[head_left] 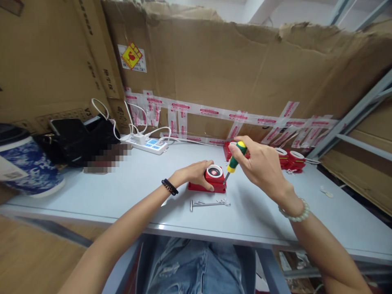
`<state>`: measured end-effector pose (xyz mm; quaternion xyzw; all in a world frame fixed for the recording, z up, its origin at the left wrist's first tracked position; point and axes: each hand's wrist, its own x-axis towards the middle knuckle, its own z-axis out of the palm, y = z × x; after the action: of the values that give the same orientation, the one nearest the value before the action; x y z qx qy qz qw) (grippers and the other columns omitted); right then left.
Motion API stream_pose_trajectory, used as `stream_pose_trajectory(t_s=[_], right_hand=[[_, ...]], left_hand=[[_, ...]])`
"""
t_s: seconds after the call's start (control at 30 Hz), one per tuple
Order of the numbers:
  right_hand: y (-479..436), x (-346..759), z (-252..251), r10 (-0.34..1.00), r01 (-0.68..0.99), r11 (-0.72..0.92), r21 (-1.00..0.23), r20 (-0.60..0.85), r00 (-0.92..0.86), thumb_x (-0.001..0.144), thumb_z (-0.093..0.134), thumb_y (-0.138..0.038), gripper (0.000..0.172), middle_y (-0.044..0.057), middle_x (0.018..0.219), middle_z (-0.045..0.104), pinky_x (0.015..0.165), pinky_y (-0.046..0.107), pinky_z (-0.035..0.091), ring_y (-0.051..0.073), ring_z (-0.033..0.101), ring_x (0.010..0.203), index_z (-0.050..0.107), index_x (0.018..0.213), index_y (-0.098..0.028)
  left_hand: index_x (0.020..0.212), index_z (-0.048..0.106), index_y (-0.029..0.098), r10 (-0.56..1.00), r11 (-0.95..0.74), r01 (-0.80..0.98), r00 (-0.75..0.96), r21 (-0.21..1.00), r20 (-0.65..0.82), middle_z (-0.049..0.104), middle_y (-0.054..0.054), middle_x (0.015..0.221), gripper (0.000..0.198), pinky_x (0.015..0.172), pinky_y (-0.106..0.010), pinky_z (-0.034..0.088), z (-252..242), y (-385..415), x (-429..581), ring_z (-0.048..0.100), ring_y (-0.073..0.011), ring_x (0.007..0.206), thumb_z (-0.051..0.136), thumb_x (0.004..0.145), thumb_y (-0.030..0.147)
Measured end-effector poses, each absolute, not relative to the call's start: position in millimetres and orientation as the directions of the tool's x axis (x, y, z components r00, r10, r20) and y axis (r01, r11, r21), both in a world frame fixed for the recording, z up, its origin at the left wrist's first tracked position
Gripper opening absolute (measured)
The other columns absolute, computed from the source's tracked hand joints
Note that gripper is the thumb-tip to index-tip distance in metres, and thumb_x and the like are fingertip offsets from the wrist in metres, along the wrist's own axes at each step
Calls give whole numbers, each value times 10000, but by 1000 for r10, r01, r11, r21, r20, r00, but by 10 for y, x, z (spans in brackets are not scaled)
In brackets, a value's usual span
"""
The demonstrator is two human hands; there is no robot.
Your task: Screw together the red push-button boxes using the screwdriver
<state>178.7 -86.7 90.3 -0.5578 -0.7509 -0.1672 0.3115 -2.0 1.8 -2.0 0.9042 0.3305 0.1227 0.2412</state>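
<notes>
A red box-shaped device point(219, 188) with a white ring round a dark disc on top stands on the table in front of me. My left hand point(199, 174) wraps around its left side and holds it. Gripped in my right hand point(260, 165) is a screwdriver point(237, 157) with a green and yellow handle. It tilts down to the left, its tip at the right corner of the red device; whether it sits in a screw I cannot tell. Just in front of the device lies a metal T-shaped tool point(206, 204), with small screws point(225, 201) beside it.
More red devices point(292, 160) stand at the back right, partly behind my right hand. A white power strip point(150, 143) with cables lies at the back left. Left of it are a black bag point(101, 132) and a large blue-patterned cup point(29, 165). Cardboard point(214, 73) walls the back.
</notes>
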Motion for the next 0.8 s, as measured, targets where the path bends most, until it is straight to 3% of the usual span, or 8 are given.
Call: stream_pose_trajectory(t_s=[0.1, 0.17, 0.3, 0.37, 0.47, 0.57, 0.67, 0.8], right_hand=[[-891, 1806, 908, 744, 782, 559, -275, 584, -326, 935, 334, -379, 415, 47, 981, 692, 720, 279, 444, 163, 641, 801, 494, 1280, -213], [-902, 1798, 902, 732, 738, 594, -319, 595, -332, 915, 390, -407, 365, 25, 891, 698, 681, 258, 445, 144, 633, 726, 582, 1158, -215], [-889, 1762, 882, 690, 927, 348, -137, 708, -154, 821, 496, -552, 405, 29, 598, 634, 547, 282, 384, 177, 584, 563, 671, 827, -187], [-892, 1768, 891, 705, 940, 325, -101, 689, -170, 865, 444, -504, 408, 55, 718, 677, 598, 297, 406, 199, 616, 651, 662, 988, -182], [-923, 1800, 922, 759, 826, 513, -235, 574, -309, 924, 369, -370, 416, 53, 969, 688, 706, 283, 440, 166, 634, 778, 491, 1285, -203], [-935, 1801, 926, 763, 787, 542, -294, 565, -315, 888, 444, -434, 352, 23, 840, 688, 633, 255, 429, 143, 618, 678, 592, 1112, -207], [-901, 1768, 883, 719, 937, 326, -121, 675, -163, 790, 516, -586, 414, 16, 571, 602, 511, 267, 345, 169, 566, 547, 621, 772, -186], [-869, 1783, 844, 741, 926, 355, -128, 643, -195, 865, 444, -495, 382, 35, 764, 664, 565, 271, 385, 174, 601, 634, 569, 1052, -187]], left_hand=[[950, 428, 216, 660, -666, 546, 748, 509, 61, 550, -28, 947, 588, 680, -295, 408, -31, 21, -20, 547, -231, 845, 750, 547, 499], [936, 425, 217, 662, -664, 551, 747, 506, 55, 547, -23, 929, 582, 656, -289, 404, -36, 25, -20, 546, -227, 828, 750, 545, 499], [930, 430, 217, 659, -666, 545, 750, 509, 60, 550, -24, 923, 576, 659, -292, 403, -34, 25, -15, 545, -234, 841, 749, 547, 506], [948, 439, 214, 660, -666, 542, 748, 512, 65, 554, -30, 945, 584, 691, -301, 409, -32, 24, -11, 547, -239, 863, 750, 548, 504], [988, 446, 213, 671, -658, 552, 739, 512, 67, 557, -39, 989, 620, 714, -305, 413, -29, 24, -11, 551, -244, 887, 757, 536, 501], [971, 447, 214, 668, -657, 550, 742, 516, 59, 566, -31, 966, 602, 691, -298, 416, -23, 19, -15, 557, -241, 870, 759, 535, 486], [970, 453, 211, 664, -652, 541, 745, 531, 56, 577, -34, 972, 578, 709, -304, 420, -17, 8, -15, 559, -243, 877, 753, 548, 466], [1017, 451, 211, 669, -653, 552, 742, 518, 52, 568, -54, 1030, 615, 752, -319, 421, -23, 5, -15, 553, -257, 926, 749, 551, 479]])
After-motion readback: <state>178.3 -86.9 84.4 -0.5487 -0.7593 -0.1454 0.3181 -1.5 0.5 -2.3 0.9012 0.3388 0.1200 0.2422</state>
